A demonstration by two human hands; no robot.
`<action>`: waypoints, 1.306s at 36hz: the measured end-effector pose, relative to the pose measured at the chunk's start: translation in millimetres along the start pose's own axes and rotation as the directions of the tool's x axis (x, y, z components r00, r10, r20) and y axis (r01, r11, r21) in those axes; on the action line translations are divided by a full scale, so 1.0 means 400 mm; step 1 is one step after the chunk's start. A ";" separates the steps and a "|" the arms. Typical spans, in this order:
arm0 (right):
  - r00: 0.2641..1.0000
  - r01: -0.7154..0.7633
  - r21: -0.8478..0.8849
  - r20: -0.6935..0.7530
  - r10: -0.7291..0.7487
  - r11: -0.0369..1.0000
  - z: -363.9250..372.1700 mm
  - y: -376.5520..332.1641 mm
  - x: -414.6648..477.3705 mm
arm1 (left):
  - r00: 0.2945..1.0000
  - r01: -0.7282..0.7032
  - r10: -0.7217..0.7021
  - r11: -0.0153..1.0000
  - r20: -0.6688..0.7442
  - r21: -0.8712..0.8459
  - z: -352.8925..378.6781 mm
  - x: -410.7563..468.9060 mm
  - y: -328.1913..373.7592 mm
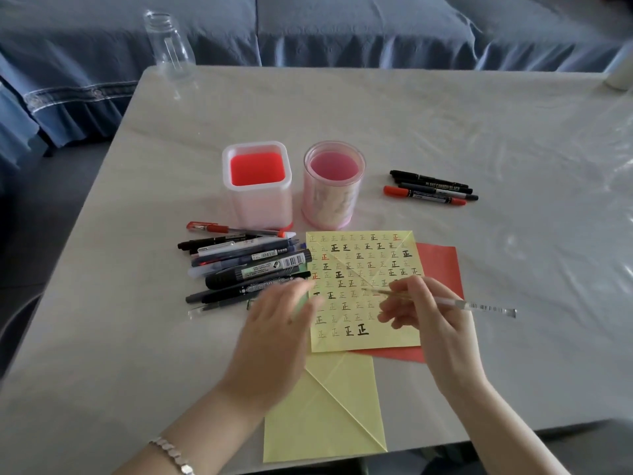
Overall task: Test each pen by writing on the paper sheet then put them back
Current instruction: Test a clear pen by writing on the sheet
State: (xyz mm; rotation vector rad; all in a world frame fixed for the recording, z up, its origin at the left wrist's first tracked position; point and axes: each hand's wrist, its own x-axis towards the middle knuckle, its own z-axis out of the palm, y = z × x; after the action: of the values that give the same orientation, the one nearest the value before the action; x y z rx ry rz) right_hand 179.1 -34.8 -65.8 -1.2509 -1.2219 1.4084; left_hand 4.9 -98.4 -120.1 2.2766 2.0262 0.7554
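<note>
One yellow paper sheet lies flat, covered in written characters. A clear pen slants over its right side. A pen pile lies at its left edge, three markers apart at upper right.

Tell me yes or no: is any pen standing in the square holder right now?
No, the square holder shows only its red bottom, with no pen inside.

Both bare forearms reach in over the near edge of the surface, angled toward each other. The left hand is palm down and blurred, its fingers fairly straight and pointing toward the far edge; a bracelet circles that wrist. The right hand, just beside it toward the right edge, pinches a thin pen between its thumb and curled fingers.
</note>
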 end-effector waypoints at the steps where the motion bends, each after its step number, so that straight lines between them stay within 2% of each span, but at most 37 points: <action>1: 1.000 0.006 0.005 0.000 -0.006 1.000 -0.001 0.001 0.001 | 0.997 -0.057 0.059 0.997 0.057 -0.044 0.001 -0.001 0.013; 3: 1.000 0.015 0.002 -0.002 -0.015 1.000 -0.003 0.006 0.003 | 0.975 -0.126 0.142 0.987 0.169 -0.102 0.008 -0.010 0.034; 6: 0.999 0.053 -0.053 -0.011 -0.053 0.997 -0.006 0.020 0.005 | 0.941 -0.157 0.181 0.982 0.287 -0.105 0.029 -0.025 0.052; 11: 0.990 0.104 -0.188 -0.079 -0.120 0.977 -0.021 0.051 0.002 | 0.921 -0.147 0.174 0.984 0.348 -0.103 0.051 -0.033 0.055; 17: 0.957 0.095 -0.258 -0.243 -0.160 0.962 -0.026 0.099 0.014 | 0.921 -0.152 0.173 0.985 0.349 -0.085 0.065 -0.034 0.050; 25: 0.921 0.144 -0.347 -0.296 -0.254 0.927 0.003 0.150 0.014 | 0.931 -0.098 0.140 0.986 0.338 -0.138 0.059 -0.034 0.054; 31: 0.889 0.215 -0.410 -0.293 -0.352 0.886 0.008 0.161 0.009 | 0.936 -0.103 0.148 0.983 0.319 -0.154 0.058 -0.032 0.055; 47: 0.875 0.271 -0.467 -0.245 -0.417 0.842 0.006 0.167 0.012 | 0.926 -0.088 0.138 0.984 0.353 -0.154 0.055 -0.032 0.056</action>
State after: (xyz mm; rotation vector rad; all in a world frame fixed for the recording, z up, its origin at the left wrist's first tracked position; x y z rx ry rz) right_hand 176.2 -39.9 -132.5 -1.3958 -1.4623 0.6416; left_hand 32.8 -107.2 -136.9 2.2665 1.6429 0.4180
